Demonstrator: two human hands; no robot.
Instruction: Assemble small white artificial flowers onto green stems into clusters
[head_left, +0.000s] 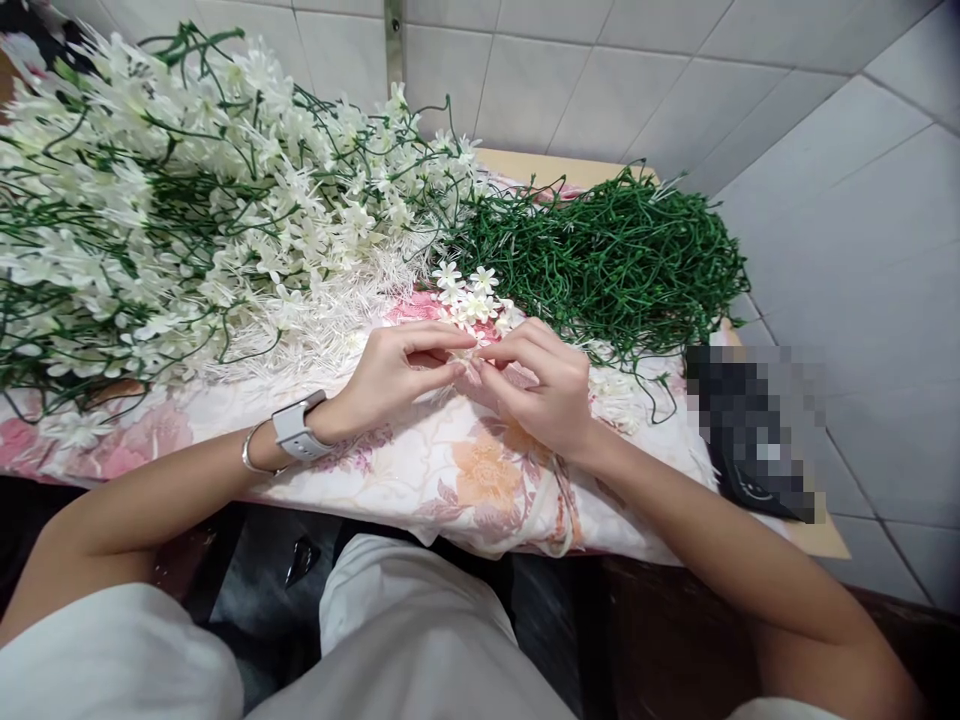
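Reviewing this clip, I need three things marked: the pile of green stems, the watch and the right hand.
Pile of green stems [600,258]: head view, middle of the heap.
Watch [301,426]: head view, on its pale strap.
Right hand [546,385]: head view, back of the hand.

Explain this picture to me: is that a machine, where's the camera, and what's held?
No machine here: these are a person's bare left hand and right hand, filmed by a camera worn on the head, looking forward and down. Together they pinch a small pale piece, too tiny to make out clearly. On the white floral cloth lie a heap of white artificial flowers with green stems, to the left; a tangled pile of thin green stems, to the right; and a small cluster of white blossoms just beyond the hands.
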